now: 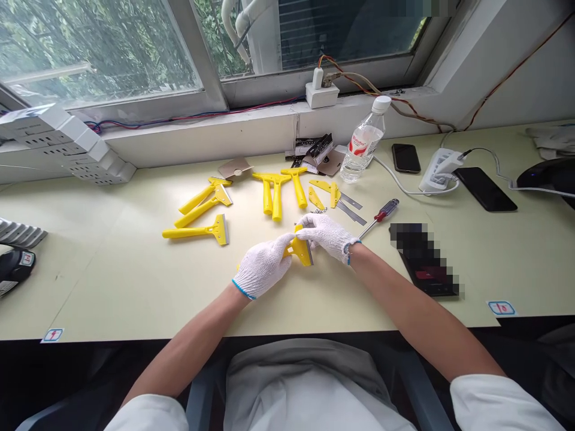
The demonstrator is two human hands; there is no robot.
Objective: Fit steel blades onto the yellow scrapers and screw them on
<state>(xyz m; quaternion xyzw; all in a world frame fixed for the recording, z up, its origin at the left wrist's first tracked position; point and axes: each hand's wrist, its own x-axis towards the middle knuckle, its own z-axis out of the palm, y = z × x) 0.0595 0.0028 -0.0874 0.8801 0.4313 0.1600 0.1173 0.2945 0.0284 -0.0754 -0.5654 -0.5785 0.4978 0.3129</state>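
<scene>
Both of my hands wear white knitted gloves with blue cuffs. My left hand (265, 266) is closed round the handle of a yellow scraper (302, 251), whose blade edge faces right. At the scraper's upper end, the fingers of my right hand (327, 234) are closed on its head; the fingertips are partly hidden. Just beyond lie loose yellow scraper parts (333, 194), several small screws (319, 211) and bare metal blades (351, 211). A screwdriver (381, 216) with a red and clear handle rests beside my right wrist. Three bladed scrapers (200, 232) lie to the left.
Several yellow scraper handles (277, 197) lie ahead, near black blade boxes (317, 149) and a water bottle (363, 140). Phones (486, 189) and a white power strip (440, 170) sit at right. White boxes (67, 143) are stacked at the far left by the window.
</scene>
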